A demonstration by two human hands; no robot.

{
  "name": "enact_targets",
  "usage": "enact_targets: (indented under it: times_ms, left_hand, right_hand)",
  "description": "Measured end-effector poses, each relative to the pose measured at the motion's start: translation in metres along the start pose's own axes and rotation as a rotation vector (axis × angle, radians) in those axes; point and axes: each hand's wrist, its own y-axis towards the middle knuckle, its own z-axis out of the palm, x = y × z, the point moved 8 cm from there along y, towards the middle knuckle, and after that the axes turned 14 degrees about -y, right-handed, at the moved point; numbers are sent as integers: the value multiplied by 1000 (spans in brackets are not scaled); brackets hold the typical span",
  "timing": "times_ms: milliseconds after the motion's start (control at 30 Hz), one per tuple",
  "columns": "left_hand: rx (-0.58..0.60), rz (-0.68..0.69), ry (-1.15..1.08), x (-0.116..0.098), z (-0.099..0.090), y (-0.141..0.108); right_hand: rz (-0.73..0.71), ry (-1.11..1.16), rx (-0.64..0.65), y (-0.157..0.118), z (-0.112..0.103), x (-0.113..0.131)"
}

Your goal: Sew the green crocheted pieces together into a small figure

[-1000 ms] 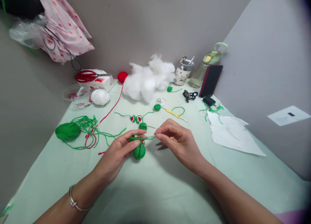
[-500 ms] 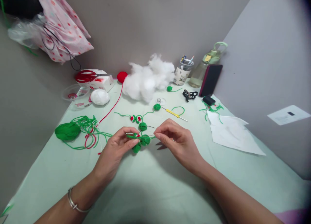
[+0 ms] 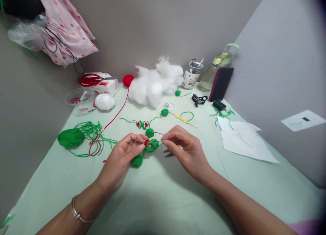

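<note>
Between my left hand's [image 3: 128,148] thumb and fingers is a small red-and-green crocheted piece [image 3: 147,143], partly hidden by the fingertips. Against it, in the gap between my hands, sits a green crocheted ball [image 3: 154,144]. My right hand [image 3: 182,146] pinches green yarn at the ball's right side; a thin dark line there may be a needle. Below my left fingertips hangs a second green ball [image 3: 137,161]. Just beyond my hands lies another green ball [image 3: 149,132] with a thin dark stick-like thing at it. Scissor-like dark blades [image 3: 169,154] show partly under my right hand.
Beyond my hands lie two small red-and-green pieces [image 3: 142,124], a yellow-handled crochet hook [image 3: 180,118] and white stuffing [image 3: 156,83]. Green yarn [image 3: 71,138] is at left, with red-handled scissors [image 3: 90,80] on a box. A phone [image 3: 221,84] leans against a bottle [image 3: 207,79].
The piece in my left fingers has turned, showing more red and an open green loop. The lower green ball has swung down and left. My right hand has barely moved.
</note>
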Motion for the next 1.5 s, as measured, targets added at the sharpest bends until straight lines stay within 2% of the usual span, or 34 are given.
enact_targets:
  times_ms: [167,533,867,967,1233,1367,1500]
  left_hand:
    - [15,-6,-17,3,-1,0]
    - [-33,-29,-36,2,-2,0]
    - [1,-52,-13,5,-2,0]
    - [25,-98,2,8,-2,0]
    - [165,-267,-147,15,11,-5]
    - [175,-295,-193,18,12,-6]
    - [171,-312,-242,23,12,-7]
  right_hand:
    - [-62,-59,-15,-2,1,3]
    - [-219,-216,-35,-6,2,19]
    - [-375,-324,-26,-9,3,27]
    - [-334,-298,35,-6,3,24]
    - [-55,3,219,3,9,3]
    - [-24,126,253,2,15,2]
    - [-13,155,244,1,19,1]
